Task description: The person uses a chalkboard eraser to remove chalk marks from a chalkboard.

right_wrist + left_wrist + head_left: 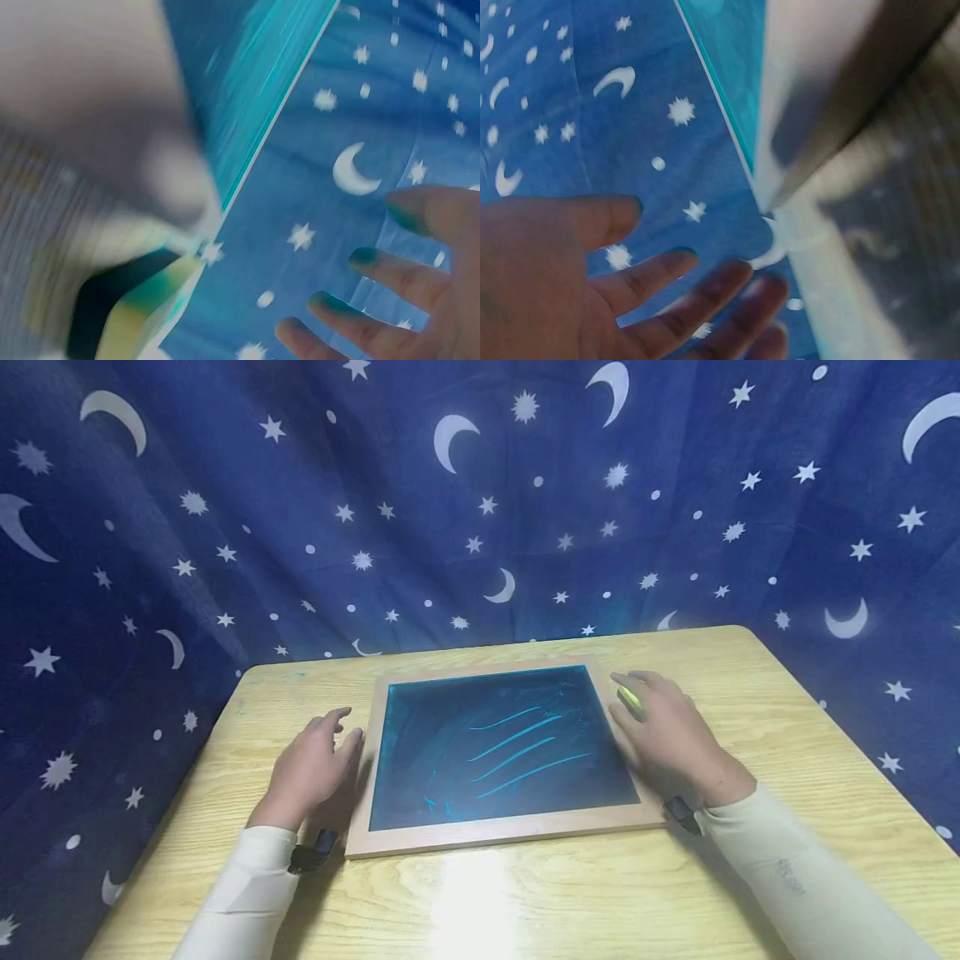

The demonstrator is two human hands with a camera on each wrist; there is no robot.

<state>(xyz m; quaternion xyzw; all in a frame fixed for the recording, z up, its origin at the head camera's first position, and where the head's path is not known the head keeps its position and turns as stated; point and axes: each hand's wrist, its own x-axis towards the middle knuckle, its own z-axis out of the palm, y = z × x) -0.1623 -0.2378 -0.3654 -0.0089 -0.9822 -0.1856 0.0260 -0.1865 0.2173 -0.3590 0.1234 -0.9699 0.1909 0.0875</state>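
A wood-framed chalkboard point(495, 752) lies flat on the table, with several blue chalk strokes on its dark face. Just off its left side is my left hand point(311, 772), fingers relaxed and holding nothing. In the left wrist view, that hand point(667, 300) has its fingers apart and blue-green stains on some tips. My right hand point(671, 731) hovers at the board's right side, beside a yellow-green block, likely a chalk eraser point(630, 701), which it partly hides. The right wrist view shows the eraser point(124, 326), yellow and black with a blue-green smear, separate from the stained, spread fingers point(390, 266).
The pale wooden table point(465, 910) reaches out on all sides of the board. Behind it and to both sides hangs a blue curtain point(420, 468) with white moons and stars. Faint blue smudges mark the table's far left corner.
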